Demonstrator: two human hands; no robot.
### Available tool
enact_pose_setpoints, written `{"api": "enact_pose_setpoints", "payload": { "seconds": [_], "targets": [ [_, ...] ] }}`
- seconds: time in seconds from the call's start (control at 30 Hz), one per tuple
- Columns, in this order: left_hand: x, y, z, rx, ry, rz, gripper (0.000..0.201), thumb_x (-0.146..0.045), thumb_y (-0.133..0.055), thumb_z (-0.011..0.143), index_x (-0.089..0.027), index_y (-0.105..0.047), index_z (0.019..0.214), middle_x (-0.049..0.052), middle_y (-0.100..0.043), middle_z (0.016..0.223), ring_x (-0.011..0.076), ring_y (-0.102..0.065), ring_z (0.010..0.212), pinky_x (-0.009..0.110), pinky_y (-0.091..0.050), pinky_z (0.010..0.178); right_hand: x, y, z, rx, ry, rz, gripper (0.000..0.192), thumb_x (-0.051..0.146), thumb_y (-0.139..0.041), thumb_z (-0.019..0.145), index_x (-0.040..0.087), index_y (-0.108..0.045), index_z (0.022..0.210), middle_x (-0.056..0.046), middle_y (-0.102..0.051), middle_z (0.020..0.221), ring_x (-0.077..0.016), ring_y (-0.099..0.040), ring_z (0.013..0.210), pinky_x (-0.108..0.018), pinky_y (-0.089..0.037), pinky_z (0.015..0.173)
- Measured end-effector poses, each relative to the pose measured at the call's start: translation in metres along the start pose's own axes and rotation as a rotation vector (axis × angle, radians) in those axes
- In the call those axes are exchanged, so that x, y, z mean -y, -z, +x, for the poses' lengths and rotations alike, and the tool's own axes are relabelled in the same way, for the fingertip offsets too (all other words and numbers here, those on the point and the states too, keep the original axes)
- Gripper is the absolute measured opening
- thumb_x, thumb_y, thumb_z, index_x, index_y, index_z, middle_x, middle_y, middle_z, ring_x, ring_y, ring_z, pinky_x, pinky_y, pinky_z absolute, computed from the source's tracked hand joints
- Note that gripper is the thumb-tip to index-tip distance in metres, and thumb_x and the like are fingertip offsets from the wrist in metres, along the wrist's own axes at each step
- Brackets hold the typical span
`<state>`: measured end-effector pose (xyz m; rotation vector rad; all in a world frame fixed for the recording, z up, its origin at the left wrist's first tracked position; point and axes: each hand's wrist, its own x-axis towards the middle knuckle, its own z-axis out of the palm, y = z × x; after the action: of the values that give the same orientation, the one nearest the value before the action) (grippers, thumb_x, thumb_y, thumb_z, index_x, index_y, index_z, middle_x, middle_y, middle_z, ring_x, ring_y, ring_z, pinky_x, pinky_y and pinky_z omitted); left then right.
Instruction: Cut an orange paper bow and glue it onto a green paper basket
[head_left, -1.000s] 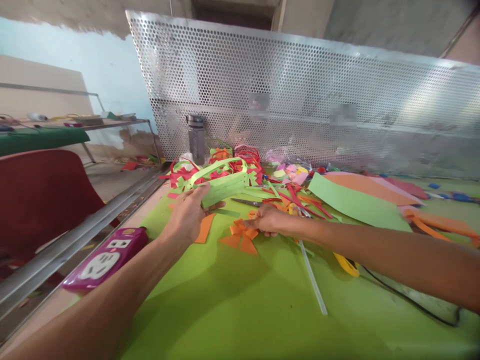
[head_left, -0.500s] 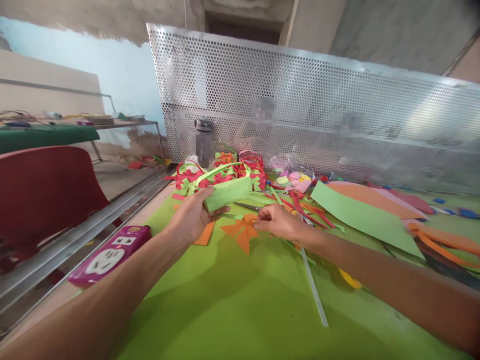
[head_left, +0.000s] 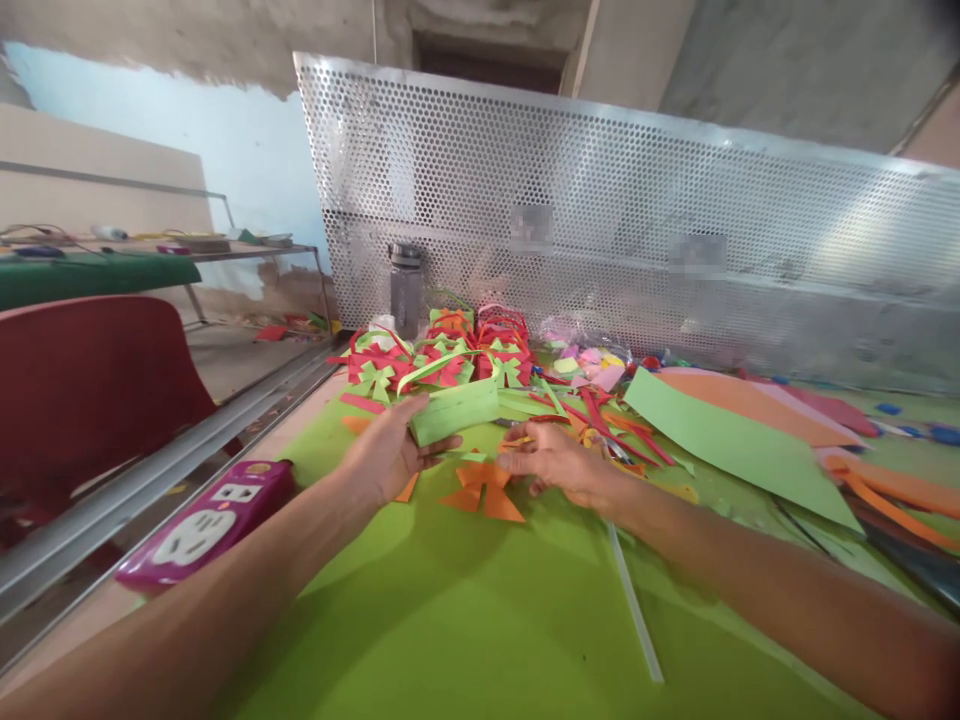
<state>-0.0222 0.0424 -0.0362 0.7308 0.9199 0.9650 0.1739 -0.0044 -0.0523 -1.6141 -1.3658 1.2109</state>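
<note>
My left hand grips a small light green paper bag by its left end, thumb on top and fingers below. A thin green handle arches above the bag. My right hand is closed, its fingertips pinching the right edge of an orange paper bow. The bow is just below and right of the green bag, its two tails toward me. Part of an orange piece shows between the right fingers. An orange paper piece lies partly hidden beneath the left hand.
Finished-looking red and green paper bags stand at the back beside a grey bottle. Paper strips and green sheets lie right. A purple power strip sits left; a whitish stick lies in front. A perforated metal panel stands behind.
The orange bow has turned and shifted slightly toward me, with the right fingers at its edge. My left hand still holds the green bag in nearly the same place.
</note>
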Motion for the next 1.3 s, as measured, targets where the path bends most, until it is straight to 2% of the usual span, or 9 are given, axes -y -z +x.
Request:
{"api": "enact_pose_setpoints", "payload": {
  "seconds": [0.13, 0.23, 0.37, 0.5, 0.73, 1.0, 1.3],
  "targets": [
    [0.005, 0.0, 0.002, -0.009, 0.005, 0.009, 0.011, -0.028, -0.053, 0.09, -0.021, -0.058, 0.096, 0.003, -0.073, 0.077, 0.0195, -0.07, 0.055, 0.024, -0.048, 0.044, -0.005, -0.012, -0.006, -0.003, 0.089, -0.103, 0.078, 0.018, -0.086, 0.053, 0.014, -0.048, 0.121, 0.007, -0.055, 0.069, -0.0119, -0.054, 0.061, -0.023, -0.04, 0.052],
    [0.005, 0.001, 0.002, 0.001, -0.01, 0.008, 0.012, -0.028, -0.053, 0.089, -0.02, -0.058, 0.098, 0.004, -0.073, 0.079, 0.0204, -0.071, 0.057, 0.024, -0.049, 0.046, -0.007, -0.024, -0.008, -0.042, 0.161, -0.176, 0.085, 0.015, -0.083, 0.052, 0.015, -0.047, 0.128, 0.009, -0.052, 0.066, -0.0116, -0.051, 0.059, -0.024, -0.038, 0.056],
    [0.002, 0.001, 0.004, -0.001, -0.033, -0.004, 0.014, -0.025, -0.052, 0.089, -0.018, -0.057, 0.1, 0.005, -0.072, 0.078, 0.0209, -0.07, 0.055, 0.026, -0.051, 0.048, -0.006, -0.033, -0.003, -0.109, 0.22, -0.183, 0.071, 0.011, -0.074, 0.059, 0.015, -0.05, 0.126, 0.006, -0.055, 0.07, -0.0125, -0.052, 0.062, -0.025, -0.037, 0.058],
    [0.0, 0.001, 0.004, -0.004, -0.036, -0.022, 0.015, -0.024, -0.052, 0.088, -0.018, -0.057, 0.102, 0.006, -0.072, 0.077, 0.0214, -0.07, 0.054, 0.028, -0.052, 0.049, -0.006, -0.033, 0.003, -0.12, 0.239, -0.112, 0.057, 0.011, -0.069, 0.061, 0.014, -0.055, 0.117, 0.006, -0.055, 0.068, -0.0133, -0.055, 0.064, -0.025, -0.04, 0.059],
    [-0.006, -0.002, -0.004, 0.025, -0.039, -0.046, 0.015, -0.027, -0.053, 0.089, -0.019, -0.059, 0.1, 0.005, -0.072, 0.08, 0.0214, -0.071, 0.06, 0.027, -0.049, 0.053, -0.006, -0.017, -0.001, -0.134, 0.308, -0.029, 0.02, 0.021, -0.065, 0.065, 0.017, -0.062, 0.084, 0.0, -0.065, 0.075, -0.0159, -0.06, 0.07, -0.028, -0.046, 0.067],
    [-0.009, -0.009, -0.018, 0.077, 0.005, -0.024, 0.016, -0.026, -0.049, 0.091, -0.017, -0.059, 0.1, 0.009, -0.073, 0.088, 0.0184, -0.069, 0.056, 0.026, -0.048, 0.05, -0.002, -0.001, -0.012, -0.259, 0.439, -0.033, 0.015, 0.032, -0.065, 0.07, 0.02, -0.06, 0.077, 0.0, -0.063, 0.072, -0.0152, -0.058, 0.066, -0.028, -0.047, 0.065],
    [-0.001, -0.012, -0.024, 0.113, 0.049, 0.029, 0.023, -0.026, -0.047, 0.094, -0.013, -0.058, 0.109, 0.011, -0.072, 0.098, 0.0212, -0.072, 0.066, 0.028, -0.054, 0.058, 0.003, 0.002, -0.025, -0.4, 0.672, -0.12, 0.007, 0.025, -0.064, 0.077, 0.019, -0.061, 0.076, 0.0, -0.063, 0.068, -0.0139, -0.059, 0.062, -0.026, -0.047, 0.058]
  ]
}}
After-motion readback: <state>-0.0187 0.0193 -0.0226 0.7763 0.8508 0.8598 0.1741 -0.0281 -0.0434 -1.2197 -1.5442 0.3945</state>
